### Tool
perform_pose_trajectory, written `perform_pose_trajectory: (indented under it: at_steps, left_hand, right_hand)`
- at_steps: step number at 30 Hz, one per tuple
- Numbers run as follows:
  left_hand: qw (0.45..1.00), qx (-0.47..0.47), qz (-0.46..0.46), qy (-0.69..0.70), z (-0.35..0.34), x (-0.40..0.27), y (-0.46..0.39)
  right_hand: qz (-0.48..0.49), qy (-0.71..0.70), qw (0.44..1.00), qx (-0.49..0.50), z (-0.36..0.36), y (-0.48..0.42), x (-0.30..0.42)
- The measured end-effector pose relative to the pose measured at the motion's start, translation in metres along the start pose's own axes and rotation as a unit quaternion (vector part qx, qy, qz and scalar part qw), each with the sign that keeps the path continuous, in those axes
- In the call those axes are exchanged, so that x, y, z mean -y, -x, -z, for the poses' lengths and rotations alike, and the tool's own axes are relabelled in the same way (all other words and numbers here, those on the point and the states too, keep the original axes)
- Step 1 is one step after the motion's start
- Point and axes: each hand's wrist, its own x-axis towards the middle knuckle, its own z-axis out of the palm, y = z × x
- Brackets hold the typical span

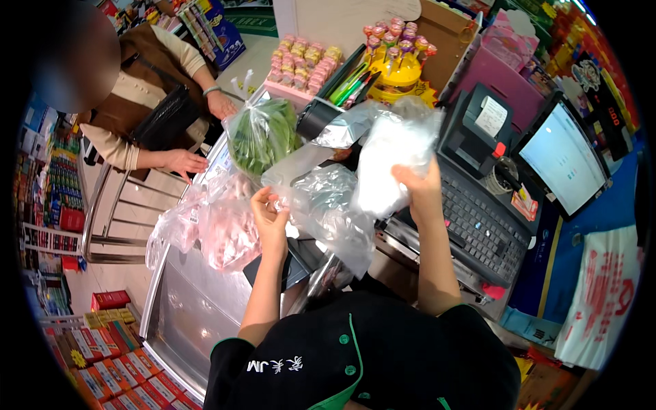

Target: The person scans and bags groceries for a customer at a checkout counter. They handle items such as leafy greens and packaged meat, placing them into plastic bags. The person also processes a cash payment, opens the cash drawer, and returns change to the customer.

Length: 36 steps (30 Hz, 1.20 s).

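My right hand [423, 192] grips a white package [384, 159] wrapped in clear plastic, raised over the counter beside the keyboard. Crumpled clear plastic bags [328, 205] spread between my two hands; what lies under them is partly hidden. My left hand [271, 212] pinches an edge of this plastic between thumb and fingers. Just left of it, pinkish packs in clear bags [225, 230] rest on the metal counter [200, 292]. A tied clear bag of green leafy vegetables [264, 136] stands beyond my left hand.
Across the counter, a person's hands [187, 163] are near the bags. Lollipops in a yellow stand [394, 72], pink-and-yellow sweets [305, 64] and pens [351, 89] stand at the back. To the right are a receipt printer [476, 128], keyboard [476, 220], monitor [566, 156] and printed plastic bags [602, 297].
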Motion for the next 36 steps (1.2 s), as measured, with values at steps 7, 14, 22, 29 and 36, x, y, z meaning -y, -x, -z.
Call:
perform_pose_trajectory:
  at_steps: [7, 14, 22, 29, 36]
  left_hand:
    - [0.993, 0.083, 0.036, 0.077, -0.029, -0.046, -0.003]
    - [0.893, 0.315, 0.042, 0.319, -0.207, -0.072, -0.054]
    - [0.892, 0.304, -0.259, -0.210, -0.233, -0.030, -0.107]
    - [0.889, 0.276, -0.284, -0.231, -0.086, -0.099, -0.050]
    - [0.934, -0.167, -0.124, -0.292, 0.169, -0.112, 0.013]
  right_hand:
    - [0.196, 0.062, 0.952, -0.225, 0.025, -0.008, 0.012]
    - [0.395, -0.120, 0.899, -0.145, 0.018, 0.039, 0.091]
    - [0.168, 0.557, 0.812, -0.045, 0.032, -0.075, -0.080]
    - [0.050, 0.571, 0.815, -0.083, 0.032, -0.103, -0.110]
    - [0.307, 0.613, 0.725, -0.066, -0.024, -0.029, 0.000]
